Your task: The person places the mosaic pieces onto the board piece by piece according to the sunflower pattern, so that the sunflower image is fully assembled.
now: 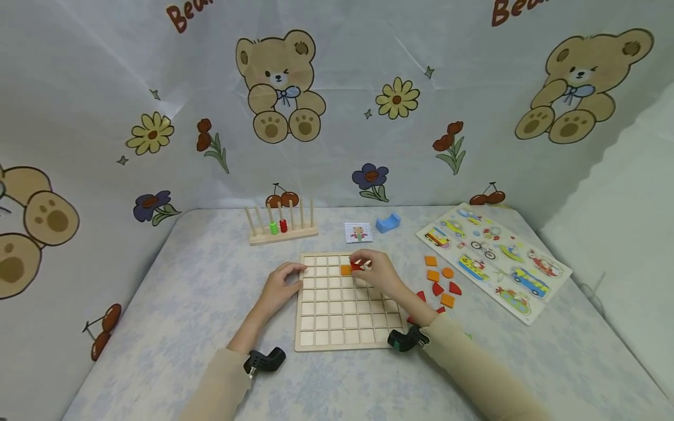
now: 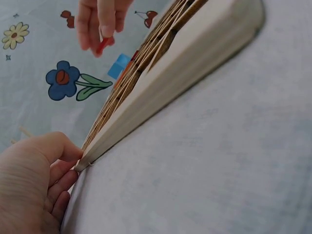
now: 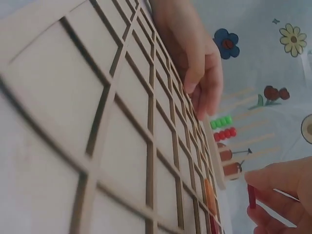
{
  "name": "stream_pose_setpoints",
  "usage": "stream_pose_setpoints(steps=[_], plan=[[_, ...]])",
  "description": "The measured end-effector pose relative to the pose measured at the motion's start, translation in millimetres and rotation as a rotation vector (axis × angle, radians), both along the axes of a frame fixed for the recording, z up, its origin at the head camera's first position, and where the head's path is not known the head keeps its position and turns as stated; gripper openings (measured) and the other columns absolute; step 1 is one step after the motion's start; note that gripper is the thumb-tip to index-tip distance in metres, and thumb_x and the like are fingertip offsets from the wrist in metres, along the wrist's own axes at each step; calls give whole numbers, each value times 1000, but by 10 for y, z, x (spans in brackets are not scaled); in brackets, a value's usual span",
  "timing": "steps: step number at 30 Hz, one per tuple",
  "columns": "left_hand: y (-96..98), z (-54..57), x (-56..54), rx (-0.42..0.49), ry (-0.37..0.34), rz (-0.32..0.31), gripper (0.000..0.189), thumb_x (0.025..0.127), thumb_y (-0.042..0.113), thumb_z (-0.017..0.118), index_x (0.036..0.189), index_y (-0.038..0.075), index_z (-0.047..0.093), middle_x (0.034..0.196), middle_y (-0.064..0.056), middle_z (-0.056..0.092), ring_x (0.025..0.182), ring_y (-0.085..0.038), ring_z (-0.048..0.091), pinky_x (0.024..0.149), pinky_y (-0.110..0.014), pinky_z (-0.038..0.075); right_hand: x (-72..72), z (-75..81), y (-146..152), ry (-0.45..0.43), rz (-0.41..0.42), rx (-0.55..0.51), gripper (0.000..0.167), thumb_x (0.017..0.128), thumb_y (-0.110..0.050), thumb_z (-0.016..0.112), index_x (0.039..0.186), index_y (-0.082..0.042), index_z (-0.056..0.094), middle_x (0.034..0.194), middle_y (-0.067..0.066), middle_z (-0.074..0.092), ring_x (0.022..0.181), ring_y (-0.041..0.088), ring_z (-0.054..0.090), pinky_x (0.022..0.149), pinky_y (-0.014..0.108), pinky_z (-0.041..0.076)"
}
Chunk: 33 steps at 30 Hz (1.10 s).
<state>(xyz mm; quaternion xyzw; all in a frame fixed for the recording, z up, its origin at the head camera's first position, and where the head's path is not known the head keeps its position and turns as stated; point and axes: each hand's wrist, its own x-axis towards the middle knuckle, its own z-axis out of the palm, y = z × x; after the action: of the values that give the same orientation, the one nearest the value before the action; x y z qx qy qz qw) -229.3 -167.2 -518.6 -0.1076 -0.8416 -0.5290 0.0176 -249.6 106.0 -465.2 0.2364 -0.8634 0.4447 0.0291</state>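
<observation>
We see the left hand [image 1: 279,287] gripping the edge of the pale wooden grid board [image 1: 337,337]; slackened, it could let the board skid. Above, the right hand [image 1: 380,270] pinches a thin red piece [image 3: 251,196]; a slip might land it askew across raised dividers near the flat orange square [image 1: 345,269]. Beyond: smooth wooden peg stand [image 1: 284,236].

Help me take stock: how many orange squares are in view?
4: one orange square in the grid board; on the table to its right, a far square, a middle square and a near square. More may hide under the right arm.
</observation>
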Motion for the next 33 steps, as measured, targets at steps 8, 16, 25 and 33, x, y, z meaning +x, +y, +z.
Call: stream_pose_setpoints(steps=[8, 16, 25, 33], plan=[[29, 30, 5, 18, -7, -3, 34, 92, 2, 65, 126, 6, 66, 134, -14, 60, 135, -31, 50, 115, -47, 39, -141, -85, -352, -12, 75, 63, 26, 84, 5, 72, 110, 4, 69, 102, 16, 73, 92, 29, 68, 77, 34, 59], [38, 35, 12, 29, -23, 11, 33, 91, 0, 65, 123, 7, 67, 133, -13, 61, 135, -30, 50, 116, -46, 39, -177, -110, -455, -46, 91, 71, 32, 81, 9, 71, 113, 6, 68, 97, 16, 71, 90, 28, 66, 76, 32, 57], [43, 25, 13, 21, -24, 17, 33, 91, 0, 65, 123, 8, 67, 134, -12, 60, 137, -31, 49, 116, -48, 38, -200, -159, -469, -67, 78, 92, 35, 81, 9, 70, 116, 6, 66, 97, 15, 71, 92, 27, 65, 78, 33, 56], [54, 47, 13, 11, -22, 22, 32, 92, 1, 64, 123, 7, 67, 133, -13, 61, 135, -30, 50, 115, -48, 40, -216, -181, -471, -59, 72, 83, 38, 80, 7, 74, 117, 6, 65, 98, 17, 70, 89, 28, 66, 77, 34, 57]])
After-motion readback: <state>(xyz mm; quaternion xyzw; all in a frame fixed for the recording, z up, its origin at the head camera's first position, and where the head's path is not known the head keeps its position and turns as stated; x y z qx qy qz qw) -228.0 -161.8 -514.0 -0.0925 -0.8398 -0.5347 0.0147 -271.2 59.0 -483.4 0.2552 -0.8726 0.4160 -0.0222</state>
